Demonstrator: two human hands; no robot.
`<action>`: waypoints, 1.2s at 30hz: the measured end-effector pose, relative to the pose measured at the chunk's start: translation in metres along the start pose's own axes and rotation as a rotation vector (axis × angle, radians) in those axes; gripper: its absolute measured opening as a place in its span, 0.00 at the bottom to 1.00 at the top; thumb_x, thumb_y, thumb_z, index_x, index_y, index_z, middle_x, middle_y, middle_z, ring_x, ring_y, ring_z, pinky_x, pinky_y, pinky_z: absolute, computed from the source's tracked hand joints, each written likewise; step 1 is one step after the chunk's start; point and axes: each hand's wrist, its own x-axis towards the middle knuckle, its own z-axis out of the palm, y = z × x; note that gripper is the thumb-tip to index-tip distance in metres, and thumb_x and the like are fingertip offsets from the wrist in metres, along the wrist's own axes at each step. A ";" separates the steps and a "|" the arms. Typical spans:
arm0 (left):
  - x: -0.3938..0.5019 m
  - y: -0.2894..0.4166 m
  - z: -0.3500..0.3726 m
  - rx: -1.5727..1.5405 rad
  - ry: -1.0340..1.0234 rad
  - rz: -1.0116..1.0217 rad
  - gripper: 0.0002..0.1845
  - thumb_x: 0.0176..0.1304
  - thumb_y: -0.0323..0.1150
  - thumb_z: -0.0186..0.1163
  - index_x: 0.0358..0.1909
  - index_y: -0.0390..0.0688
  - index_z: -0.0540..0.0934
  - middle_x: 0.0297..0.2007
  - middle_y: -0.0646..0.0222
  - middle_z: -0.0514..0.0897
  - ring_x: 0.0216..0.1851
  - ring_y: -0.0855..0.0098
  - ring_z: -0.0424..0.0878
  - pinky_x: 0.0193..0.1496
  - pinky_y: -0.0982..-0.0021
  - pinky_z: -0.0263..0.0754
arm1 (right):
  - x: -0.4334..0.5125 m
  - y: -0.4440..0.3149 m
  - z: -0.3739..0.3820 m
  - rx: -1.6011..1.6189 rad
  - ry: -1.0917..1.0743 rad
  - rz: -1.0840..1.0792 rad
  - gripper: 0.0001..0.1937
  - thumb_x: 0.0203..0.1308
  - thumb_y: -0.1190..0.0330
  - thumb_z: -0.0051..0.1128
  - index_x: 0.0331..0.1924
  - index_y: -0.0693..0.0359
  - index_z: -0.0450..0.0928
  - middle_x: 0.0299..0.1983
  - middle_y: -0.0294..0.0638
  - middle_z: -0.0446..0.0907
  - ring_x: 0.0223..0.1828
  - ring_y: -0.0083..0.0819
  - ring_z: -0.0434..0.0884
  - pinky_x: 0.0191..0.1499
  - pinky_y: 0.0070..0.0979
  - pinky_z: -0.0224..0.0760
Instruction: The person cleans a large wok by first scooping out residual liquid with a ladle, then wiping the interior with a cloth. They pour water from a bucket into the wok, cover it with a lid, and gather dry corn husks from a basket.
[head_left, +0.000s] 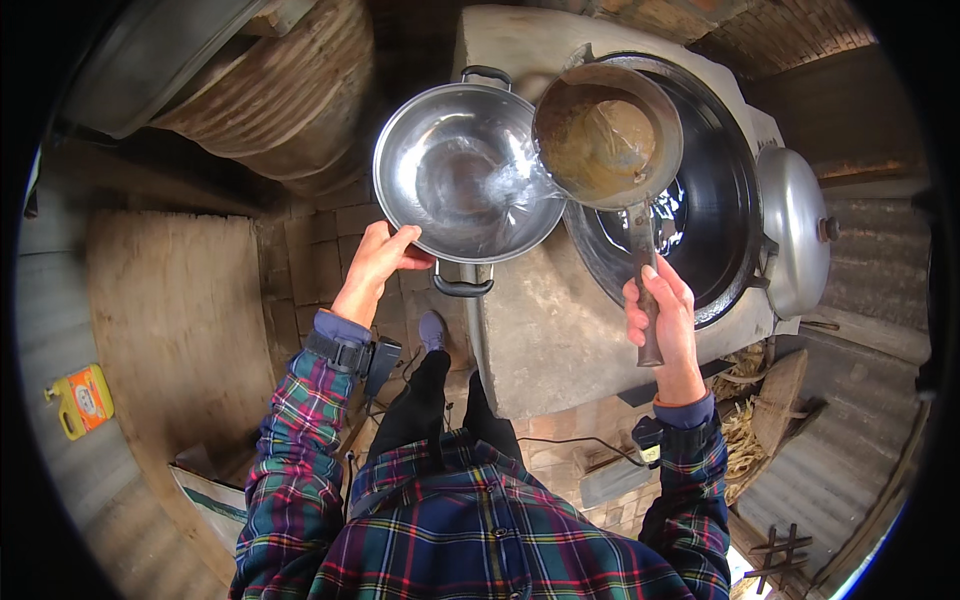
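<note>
My left hand (386, 259) grips the near-left rim of a shiny stainless steel pan (442, 180) with two black-covered loop handles. The pan is at the left edge of a concrete stove (540, 330). In my right hand (664, 311) is the handle of a worn metal ladle (607, 135), tilted to the left over the pan's right rim. Clear water (517, 184) runs from the ladle's lip into the pan. Some water still lies in the ladle's bowl. Behind and below the ladle, a large dark wok (712, 165) set into the stove holds liquid.
A domed aluminium lid (795, 232) leans at the stove's right side. A rusty ribbed drum (277, 97) stands at the upper left, a wooden board (180, 315) lower down. At far left is a yellow plastic jug (82, 401). A cable (577, 439) runs to my right wrist.
</note>
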 end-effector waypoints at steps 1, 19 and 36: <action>0.000 0.000 -0.001 0.000 -0.007 -0.001 0.20 0.65 0.36 0.54 0.50 0.27 0.75 0.42 0.55 0.83 0.39 0.65 0.85 0.44 0.65 0.83 | 0.001 0.001 0.002 -0.023 0.004 -0.008 0.09 0.69 0.68 0.47 0.50 0.60 0.71 0.27 0.37 0.73 0.16 0.18 0.68 0.13 0.17 0.61; 0.008 -0.009 -0.005 0.007 0.056 -0.004 0.20 0.64 0.34 0.55 0.48 0.23 0.75 0.40 0.52 0.83 0.38 0.62 0.85 0.41 0.65 0.84 | 0.001 0.032 0.004 -1.031 -0.068 -0.875 0.29 0.60 0.80 0.54 0.67 0.69 0.62 0.43 0.59 0.81 0.41 0.46 0.83 0.49 0.31 0.74; 0.011 -0.002 -0.002 0.089 0.078 -0.011 0.18 0.62 0.31 0.54 0.49 0.26 0.74 0.42 0.54 0.83 0.39 0.63 0.85 0.41 0.62 0.85 | 0.180 0.108 -0.213 -0.501 0.827 -0.072 0.07 0.66 0.71 0.47 0.44 0.63 0.71 0.17 0.34 0.69 0.11 0.24 0.70 0.11 0.26 0.65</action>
